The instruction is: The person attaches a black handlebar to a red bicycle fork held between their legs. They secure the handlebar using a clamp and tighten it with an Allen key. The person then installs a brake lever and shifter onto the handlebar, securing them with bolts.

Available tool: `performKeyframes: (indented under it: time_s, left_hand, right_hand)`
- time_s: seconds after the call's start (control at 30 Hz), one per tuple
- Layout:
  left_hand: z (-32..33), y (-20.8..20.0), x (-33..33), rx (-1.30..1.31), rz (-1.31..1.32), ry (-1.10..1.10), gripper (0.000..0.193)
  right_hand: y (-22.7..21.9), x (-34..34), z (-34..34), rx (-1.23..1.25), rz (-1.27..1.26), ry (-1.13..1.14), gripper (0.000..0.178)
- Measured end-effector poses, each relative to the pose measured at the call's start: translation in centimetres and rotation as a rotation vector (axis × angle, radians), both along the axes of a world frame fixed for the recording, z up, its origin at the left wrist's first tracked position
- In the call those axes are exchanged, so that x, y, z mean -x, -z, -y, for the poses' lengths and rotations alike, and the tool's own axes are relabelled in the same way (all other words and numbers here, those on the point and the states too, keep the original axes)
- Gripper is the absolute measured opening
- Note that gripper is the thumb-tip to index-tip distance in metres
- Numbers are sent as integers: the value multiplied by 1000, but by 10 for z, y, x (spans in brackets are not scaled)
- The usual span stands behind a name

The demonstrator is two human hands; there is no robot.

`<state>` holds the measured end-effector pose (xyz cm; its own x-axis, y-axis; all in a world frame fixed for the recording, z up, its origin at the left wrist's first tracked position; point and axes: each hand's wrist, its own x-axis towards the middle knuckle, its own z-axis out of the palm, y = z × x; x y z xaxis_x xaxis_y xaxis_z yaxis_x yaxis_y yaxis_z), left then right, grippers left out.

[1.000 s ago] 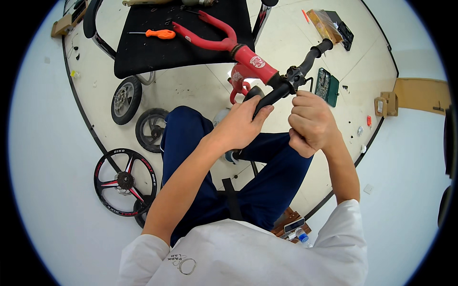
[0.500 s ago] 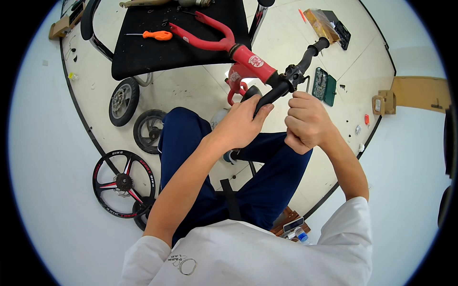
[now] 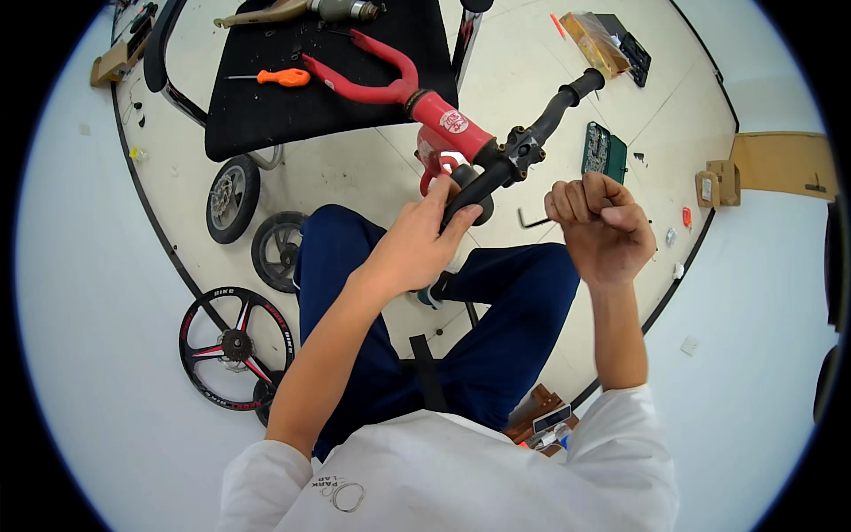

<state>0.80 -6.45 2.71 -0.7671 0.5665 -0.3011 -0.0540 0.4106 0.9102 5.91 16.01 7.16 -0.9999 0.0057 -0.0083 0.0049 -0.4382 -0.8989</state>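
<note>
A red bicycle frame with a two-legged fork rests its fork end on the black chair seat. Black handlebars are fixed to it by a black stem clamp with bolts. My left hand is closed round the near end of the bar, thumb on top. To the right of the stem, and apart from it, my right hand is curled with the palm turned up. A black hex key sticks out of its fingers, the short bent end toward the frame.
An orange-handled screwdriver lies on the seat. Left on the floor are two small wheels and a larger black spoked wheel. A green tool case stands open at right, with a cardboard box by the wall.
My right hand has come away from the stem, moved right and turned palm up, with the hex key out of the bolt. The frame and bars have shifted slightly left with my left hand.
</note>
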Motion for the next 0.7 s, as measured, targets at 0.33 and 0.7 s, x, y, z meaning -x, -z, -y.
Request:
performKeyframes:
  time_s: [0.33, 0.7]
  left_hand:
    - [3, 7, -11, -26, -562, 9, 24]
    - [12, 21, -9, -102, -572, -30, 11]
  right_hand:
    - [24, 0, 45, 661, 34, 243, 34]
    - [-20, -11, 36, -1581, -305, -5, 14]
